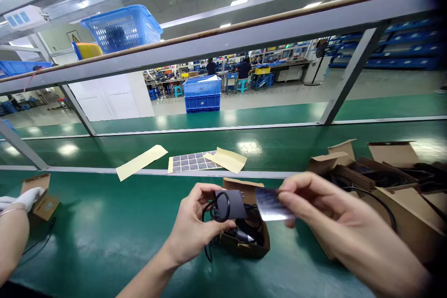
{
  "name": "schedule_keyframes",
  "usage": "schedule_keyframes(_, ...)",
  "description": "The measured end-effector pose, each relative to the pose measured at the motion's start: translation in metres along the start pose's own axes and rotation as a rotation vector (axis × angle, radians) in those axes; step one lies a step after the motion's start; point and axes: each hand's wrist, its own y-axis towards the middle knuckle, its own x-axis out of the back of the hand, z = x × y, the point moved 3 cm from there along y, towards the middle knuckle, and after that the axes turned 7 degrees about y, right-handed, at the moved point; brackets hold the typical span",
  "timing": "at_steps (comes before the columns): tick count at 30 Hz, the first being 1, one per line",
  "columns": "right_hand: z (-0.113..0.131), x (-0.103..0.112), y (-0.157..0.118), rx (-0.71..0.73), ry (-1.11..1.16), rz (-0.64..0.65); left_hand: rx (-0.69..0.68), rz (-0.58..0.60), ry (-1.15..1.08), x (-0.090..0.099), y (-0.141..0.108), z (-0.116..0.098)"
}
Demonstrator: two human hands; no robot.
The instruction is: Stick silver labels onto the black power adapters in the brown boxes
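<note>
A black power adapter (231,204) with its looped cable is pinched in my left hand (190,223), its prongs pointing right. My right hand (321,214) grips a dark, shiny label (271,205) between thumb and fingers, its free edge close to the adapter's prong end. Below both hands, an open brown cardboard box (246,247) stands on the green tabletop, with dark items and cable inside. What the box holds is partly hidden by my left hand and the adapter.
A sheet of labels (190,162) and yellow backing papers (141,162) lie beyond the box. Open cardboard boxes with cables (379,177) crowd the right. At left, a co-worker's gloved hand (30,198) touches a small box (46,206). A metal shelf rail (223,39) crosses above.
</note>
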Motion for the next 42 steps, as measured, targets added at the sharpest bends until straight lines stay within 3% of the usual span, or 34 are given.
schedule_keyframes(3,-0.008,-0.028,-0.016,-0.160,0.094,0.131,-0.016,-0.019,-0.052,-0.011,-0.011,0.010)
schedule_keyframes(10,-0.008,-0.053,-0.031,-0.233,0.119,0.029,-0.046,-0.049,-0.090,-0.022,-0.028,0.024)
schedule_keyframes(18,-0.013,-0.051,-0.030,-0.301,0.185,0.039,-0.053,-0.070,-0.110,-0.024,-0.030,0.024)
schedule_keyframes(24,-0.026,-0.047,-0.023,-0.242,0.162,0.183,-0.097,-0.078,-0.032,-0.024,-0.032,0.023)
schedule_keyframes(42,-0.016,-0.048,-0.024,-0.212,-0.044,0.167,-0.080,-0.076,0.000,-0.024,-0.032,0.019)
